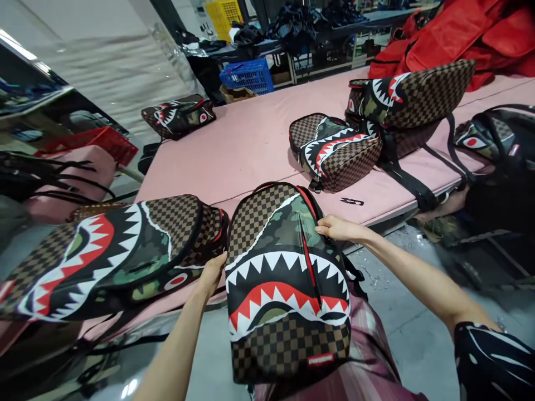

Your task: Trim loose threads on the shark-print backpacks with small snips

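A long pink-padded table (251, 139) is stretching from near left to far right over a grey concrete floor (401, 328). Far behind it, a blue crate (247, 75) and a yellow crate (224, 15) are sitting by dark workbenches (301, 42), while a pale wall (104, 61) is catching light on the left.

Bright, even overhead light — soft shadows, glare on the floor (125, 387) — edges stretched and smeared.

L backpack (96, 259) cut by frame edge; held backpack (284, 284) btm hidden by lap
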The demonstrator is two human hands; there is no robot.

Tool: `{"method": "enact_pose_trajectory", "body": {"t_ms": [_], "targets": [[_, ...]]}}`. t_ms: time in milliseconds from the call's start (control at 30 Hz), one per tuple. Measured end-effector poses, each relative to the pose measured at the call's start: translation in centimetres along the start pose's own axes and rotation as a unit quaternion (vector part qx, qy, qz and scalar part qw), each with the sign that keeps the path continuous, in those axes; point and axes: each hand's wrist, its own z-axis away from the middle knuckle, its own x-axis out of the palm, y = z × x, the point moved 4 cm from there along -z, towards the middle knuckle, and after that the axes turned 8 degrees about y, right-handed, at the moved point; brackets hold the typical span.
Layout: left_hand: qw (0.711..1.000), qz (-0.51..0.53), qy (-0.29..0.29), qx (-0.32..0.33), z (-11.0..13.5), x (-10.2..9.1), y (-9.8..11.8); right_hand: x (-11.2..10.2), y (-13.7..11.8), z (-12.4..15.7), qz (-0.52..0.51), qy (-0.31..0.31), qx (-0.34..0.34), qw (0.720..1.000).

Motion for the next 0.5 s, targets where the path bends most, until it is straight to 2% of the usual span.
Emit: {"method": "enact_pose_trajectory", "body": {"t_ms": [100,200,300,433,500], "targets": [[1.0,-0.012,-0.011,0.001,0.0,0.2,0.0,-0.5,-0.9,0.3,0.043,-0.031,-0.016,0.998],[0.999,-0.03,-0.016,-0.001,-0.1,0.2,-0.1,-0.8,-1.1,0.5,0.093,-0.059,-0.061,0.992],[0.999,-0.049,-0.011,-0.008,-0.4,0.1,0.3,-0.9,0.2,0.2,0.048,-0.066,-0.054,0.995],[0.999,-0.039,-0.007,0.013,-1.4,1.3,2.6,-1.6,3.2,-1.6,-0.007,0.002,0.026,1.0],[0.999,-0.026,-0.006,0.026,-1.9,2.4,4.0,-2.3,3.6,-2.9,0.001,0.052,0.027,0.998]]}}
